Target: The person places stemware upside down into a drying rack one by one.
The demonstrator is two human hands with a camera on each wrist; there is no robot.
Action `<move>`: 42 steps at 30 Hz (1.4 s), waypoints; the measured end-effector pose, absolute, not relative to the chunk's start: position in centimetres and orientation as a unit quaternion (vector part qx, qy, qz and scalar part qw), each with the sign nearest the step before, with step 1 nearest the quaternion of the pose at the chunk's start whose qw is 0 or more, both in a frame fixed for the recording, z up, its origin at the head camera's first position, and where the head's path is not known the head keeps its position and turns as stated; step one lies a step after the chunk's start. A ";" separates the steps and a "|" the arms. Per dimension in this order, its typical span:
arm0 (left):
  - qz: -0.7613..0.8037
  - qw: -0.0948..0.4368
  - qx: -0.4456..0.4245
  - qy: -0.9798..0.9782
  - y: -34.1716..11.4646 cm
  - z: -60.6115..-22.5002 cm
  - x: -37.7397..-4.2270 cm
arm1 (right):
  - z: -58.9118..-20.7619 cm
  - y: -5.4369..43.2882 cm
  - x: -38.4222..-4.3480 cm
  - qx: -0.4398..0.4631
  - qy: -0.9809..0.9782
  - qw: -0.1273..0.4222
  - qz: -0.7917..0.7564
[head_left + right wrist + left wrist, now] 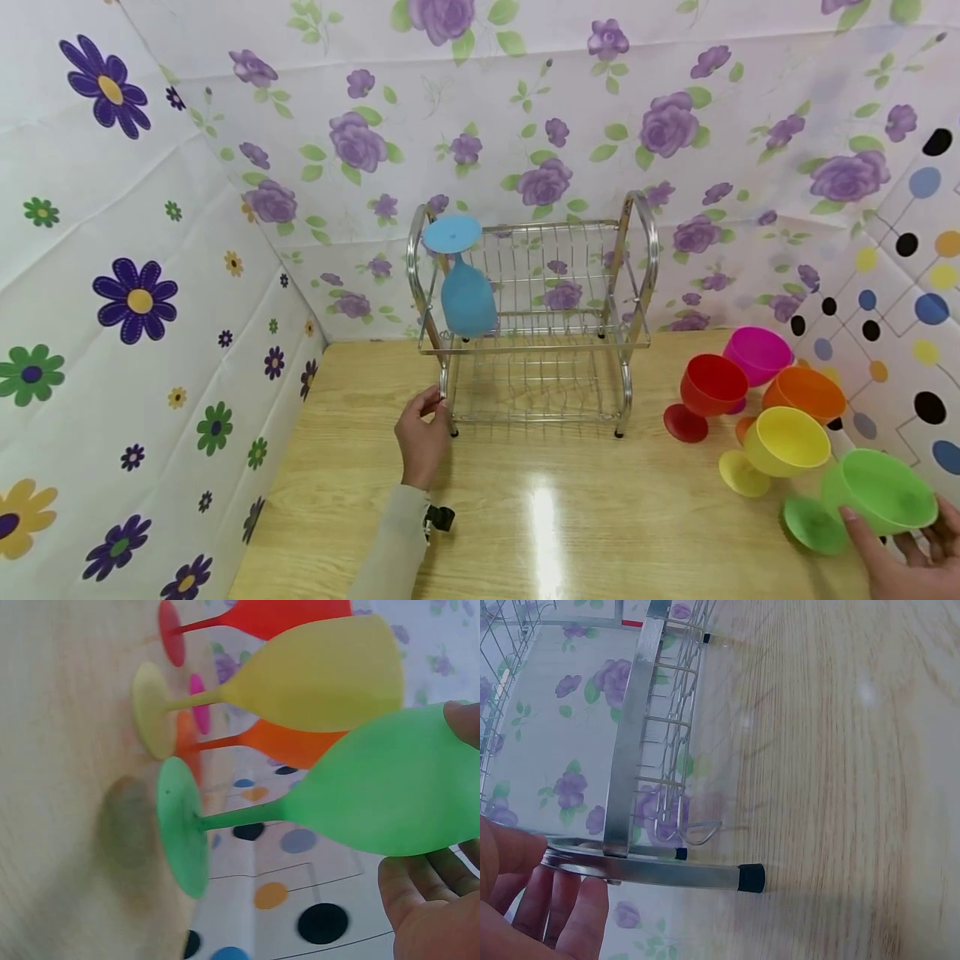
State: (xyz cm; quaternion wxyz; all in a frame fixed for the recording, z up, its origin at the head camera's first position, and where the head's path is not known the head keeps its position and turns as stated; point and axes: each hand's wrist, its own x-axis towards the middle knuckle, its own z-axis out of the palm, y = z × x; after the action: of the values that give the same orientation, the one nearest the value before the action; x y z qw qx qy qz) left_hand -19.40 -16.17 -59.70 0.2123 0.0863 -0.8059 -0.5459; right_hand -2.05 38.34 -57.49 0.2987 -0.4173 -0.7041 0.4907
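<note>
My left hand [422, 437] grips the front left leg of a two-tier metal dish rack [532, 346], thumb on one side and fingers on the other in the left wrist view. A blue plastic goblet [468, 296] sits upside down at the left of the rack's upper tier, its foot on top. At the lower right, my right hand [911, 554] holds a green goblet [877, 492] by its bowl, thumb and fingers on opposite sides. In the right wrist view its foot [182, 825] appears apart from the table, with a shadow beside it.
Upright goblets in yellow [787, 442], red [714, 385], orange [804, 394] and magenta [757, 356] stand together on the wooden table [570, 508] at the right. Flowered cloth [465, 100] hangs behind and at the left; dotted cloth [892, 275] hangs at the right.
</note>
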 end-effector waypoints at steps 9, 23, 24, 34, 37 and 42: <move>-0.570 0.194 0.087 -0.794 -16.8 -58.9 -18.9 | -54.2 36.9 -1.3 -0.409 -0.734 0.294 0.455; -0.585 0.164 0.054 -0.793 -16.7 -56.4 -16.8 | -51.0 33.9 -1.4 -0.311 -0.767 0.314 0.464; -0.587 0.161 0.050 -0.792 -16.6 -56.1 -16.5 | -50.8 33.6 -1.4 -0.308 -0.775 0.307 0.458; -0.603 0.144 0.008 -0.784 -15.3 -53.8 -14.4 | -47.7 30.9 -1.6 -0.233 -0.829 0.280 0.424; -0.612 0.137 -0.005 -0.779 -14.8 -53.3 -13.6 | -46.9 29.9 -1.5 -0.190 -0.834 0.305 0.420; -0.626 0.129 -0.021 -0.769 -14.2 -52.8 -12.5 | -45.9 28.2 -1.2 -0.134 -0.832 0.316 0.435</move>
State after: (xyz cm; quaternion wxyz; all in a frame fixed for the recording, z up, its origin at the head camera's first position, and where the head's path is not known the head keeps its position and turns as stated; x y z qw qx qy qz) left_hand -12.52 -14.16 -52.78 0.1288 -0.0212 -0.7687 -0.6261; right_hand -1.24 28.16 -45.92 0.3163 -0.1345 -0.8321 0.4352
